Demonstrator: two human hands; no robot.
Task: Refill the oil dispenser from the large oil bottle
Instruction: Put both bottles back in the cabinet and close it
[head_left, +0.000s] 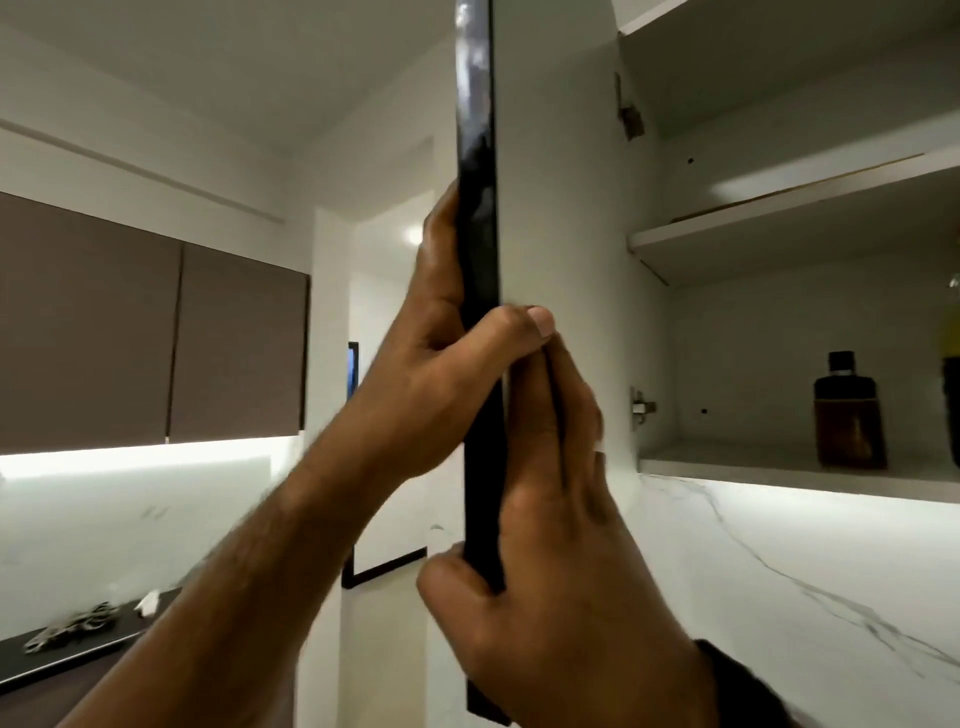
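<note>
Both my hands hold the open cabinet door (480, 218), seen edge-on in the middle of the view. My left hand (441, 374) grips its edge higher up, fingers behind the dark front and thumb wrapped onto the white inner face. My right hand (550, 571) grips it lower, thumb on the dark side, fingers laid flat on the inner face. Inside the cabinet, a dark amber bottle with a black cap (849, 415) stands on the bottom shelf. A yellowish bottle (951, 364) is cut off by the right frame edge.
The cabinet's white shelves (779, 223) above the bottles look bare. A white marble backsplash (779, 597) runs under the cabinet. Brown wall cabinets (156, 338) hang at left, with a dark counter (67, 660) carrying small items at lower left.
</note>
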